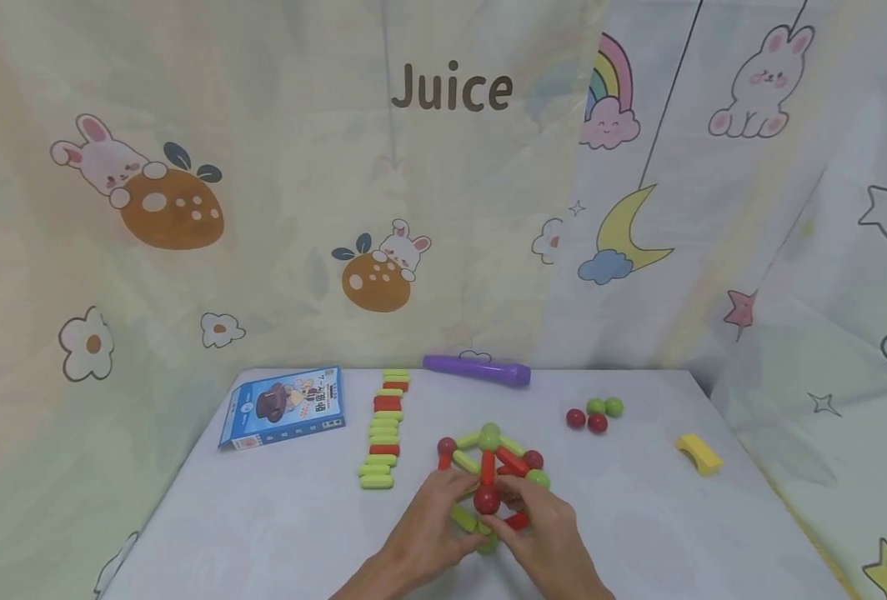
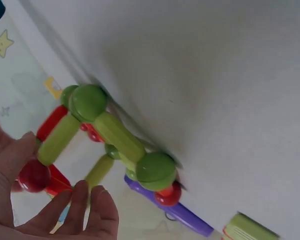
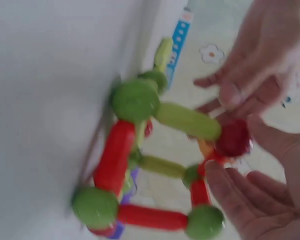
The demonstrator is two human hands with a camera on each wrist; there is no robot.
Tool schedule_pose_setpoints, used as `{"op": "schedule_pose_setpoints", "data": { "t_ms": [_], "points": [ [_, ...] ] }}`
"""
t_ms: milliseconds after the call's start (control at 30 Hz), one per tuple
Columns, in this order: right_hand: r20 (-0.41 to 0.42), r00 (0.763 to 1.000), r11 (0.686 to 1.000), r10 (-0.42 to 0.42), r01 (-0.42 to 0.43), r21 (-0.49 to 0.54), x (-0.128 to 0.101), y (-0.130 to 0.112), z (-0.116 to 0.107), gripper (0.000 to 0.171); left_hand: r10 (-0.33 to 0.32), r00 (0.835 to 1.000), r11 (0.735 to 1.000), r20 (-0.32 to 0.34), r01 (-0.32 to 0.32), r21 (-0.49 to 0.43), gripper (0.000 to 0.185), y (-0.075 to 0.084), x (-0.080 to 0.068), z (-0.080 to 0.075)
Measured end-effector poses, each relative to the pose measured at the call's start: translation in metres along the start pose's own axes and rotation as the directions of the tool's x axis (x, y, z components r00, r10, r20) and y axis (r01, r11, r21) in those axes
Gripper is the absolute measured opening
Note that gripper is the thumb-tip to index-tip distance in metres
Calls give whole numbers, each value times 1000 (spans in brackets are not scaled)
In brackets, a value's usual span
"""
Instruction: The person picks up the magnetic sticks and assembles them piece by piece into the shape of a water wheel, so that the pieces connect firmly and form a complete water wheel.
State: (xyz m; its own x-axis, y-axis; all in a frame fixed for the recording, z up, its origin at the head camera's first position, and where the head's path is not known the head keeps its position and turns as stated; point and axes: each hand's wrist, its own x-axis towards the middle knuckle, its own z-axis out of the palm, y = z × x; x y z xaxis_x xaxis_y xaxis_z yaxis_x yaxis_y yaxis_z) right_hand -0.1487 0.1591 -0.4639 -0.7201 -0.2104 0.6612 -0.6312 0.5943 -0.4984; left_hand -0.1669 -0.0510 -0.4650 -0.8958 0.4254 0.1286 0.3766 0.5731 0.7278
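Observation:
A frame of red and green sticks joined by balls [image 1: 492, 462] stands on the white table [image 1: 263, 517], near its front middle. Both hands meet at its near side. My right hand [image 1: 541, 525] pinches the red ball [image 1: 486, 500] at the near top joint between thumb and fingers; the right wrist view shows that red ball [image 3: 233, 137] held by my right hand [image 3: 260, 200]. My left hand [image 1: 432, 521] lies against the frame's near left with fairly straight fingers. In the left wrist view the left hand [image 2: 65, 210] loosely cups the red ball [image 2: 34, 175] and touches a green stick [image 2: 60, 137].
A row of green and red sticks [image 1: 383, 433] lies left of the frame, with a blue booklet [image 1: 284, 407] beyond it. A purple tube [image 1: 477, 370] lies at the table's back edge. Several loose balls [image 1: 595, 412] and a yellow piece [image 1: 699, 452] are to the right. Printed curtains surround the table.

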Motion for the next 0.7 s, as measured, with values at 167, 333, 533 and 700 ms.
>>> {"op": "schedule_pose_setpoints", "data": {
  "t_ms": [167, 333, 533, 700],
  "points": [
    [-95, 994, 992, 58, -69, -108, 3, 19, -27, 49, -129, 992, 983, -12, 129, 131, 74, -15, -2, -4],
    [33, 970, 968, 240, -237, -89, 1, 40, -28, 52, -236, 972, 960, 24, 229, 164, 75, -28, -3, -2],
    [112, 921, 927, 372, -375, 6, 0, 48, -19, 47, -241, 970, 961, 41, 233, 149, 76, -31, -4, 0],
    [132, 899, 903, 418, -427, 43, 1, 48, -20, 45, -245, 968, 962, 62, 234, 143, 75, -32, -4, -3]
  ]
}}
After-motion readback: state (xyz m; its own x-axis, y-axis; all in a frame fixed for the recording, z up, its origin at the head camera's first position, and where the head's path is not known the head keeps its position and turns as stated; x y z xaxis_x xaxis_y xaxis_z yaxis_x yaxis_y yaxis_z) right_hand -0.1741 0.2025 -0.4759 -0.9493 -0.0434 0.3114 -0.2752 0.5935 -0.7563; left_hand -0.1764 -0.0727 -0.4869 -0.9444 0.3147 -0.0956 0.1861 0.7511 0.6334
